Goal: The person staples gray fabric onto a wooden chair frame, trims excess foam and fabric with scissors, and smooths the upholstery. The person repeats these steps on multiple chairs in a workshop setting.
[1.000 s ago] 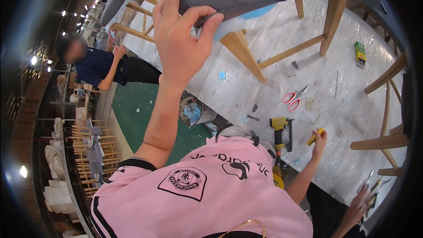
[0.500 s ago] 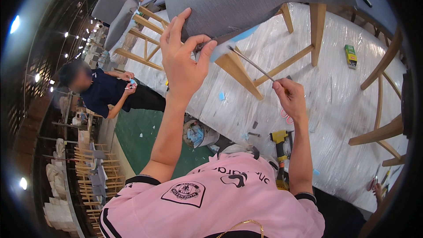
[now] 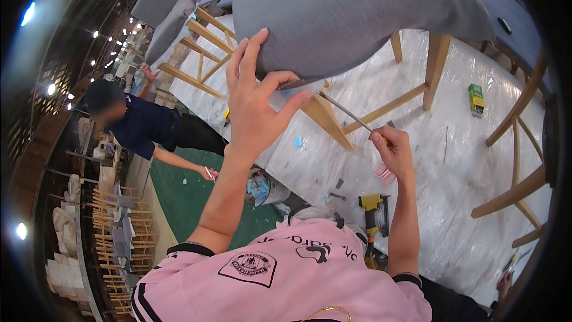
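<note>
A grey upholstered chair seat (image 3: 357, 18) on wooden legs stands on the plastic-covered worktable (image 3: 476, 191). The left hand (image 3: 259, 107) lies spread flat against the seat's lower edge, grasping nothing. The right hand (image 3: 393, 152) is clenched around a screwdriver (image 3: 345, 110), tip just under the seat.

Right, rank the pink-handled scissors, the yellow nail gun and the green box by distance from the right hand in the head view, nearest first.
1. Pink-handled scissors: just below the right hand, partly hidden behind it, on the plastic-wrapped table.
2. Yellow nail gun: lower down, beside the forearm, near the table's edge.
3. Green box: farthest, up and to the right.
</note>
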### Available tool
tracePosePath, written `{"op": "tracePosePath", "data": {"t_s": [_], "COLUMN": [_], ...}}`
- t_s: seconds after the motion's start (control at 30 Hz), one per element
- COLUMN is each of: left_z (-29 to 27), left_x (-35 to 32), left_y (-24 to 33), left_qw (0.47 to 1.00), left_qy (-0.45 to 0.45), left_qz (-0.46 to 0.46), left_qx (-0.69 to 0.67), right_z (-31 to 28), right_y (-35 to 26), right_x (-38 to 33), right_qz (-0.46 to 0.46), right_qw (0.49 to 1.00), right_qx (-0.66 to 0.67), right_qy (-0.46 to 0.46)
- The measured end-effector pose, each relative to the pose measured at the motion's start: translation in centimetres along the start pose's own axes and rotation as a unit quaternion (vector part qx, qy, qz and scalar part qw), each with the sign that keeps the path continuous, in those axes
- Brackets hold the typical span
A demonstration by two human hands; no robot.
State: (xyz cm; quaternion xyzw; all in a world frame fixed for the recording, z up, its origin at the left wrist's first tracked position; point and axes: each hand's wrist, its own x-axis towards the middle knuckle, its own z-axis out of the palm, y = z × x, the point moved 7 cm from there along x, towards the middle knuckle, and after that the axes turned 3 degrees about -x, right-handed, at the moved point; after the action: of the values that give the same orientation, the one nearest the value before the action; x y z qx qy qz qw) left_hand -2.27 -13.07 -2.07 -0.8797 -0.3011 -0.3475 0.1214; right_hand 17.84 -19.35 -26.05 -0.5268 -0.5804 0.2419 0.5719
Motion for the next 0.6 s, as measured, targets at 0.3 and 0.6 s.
{"op": "tracePosePath", "data": {"t_s": [0.3, 0.6], "left_z": [0.6, 0.2], "left_x": [-0.4, -0.7], "left_y": [0.2, 0.3], "left_qw": [0.998, 0.996], "left_qy": [0.027, 0.041], "left_qz": [-0.049, -0.071], "left_qx": [0.003, -0.040], "right_z": [0.2, 4.5], "right_y": [13.1, 21.0], "right_x": [-16.0, -48.5], "right_qz": [0.264, 0.417], "right_qw": [0.926, 0.354], "right_qx": [0.221, 0.352], "right_qy": [0.154, 0.760]}}
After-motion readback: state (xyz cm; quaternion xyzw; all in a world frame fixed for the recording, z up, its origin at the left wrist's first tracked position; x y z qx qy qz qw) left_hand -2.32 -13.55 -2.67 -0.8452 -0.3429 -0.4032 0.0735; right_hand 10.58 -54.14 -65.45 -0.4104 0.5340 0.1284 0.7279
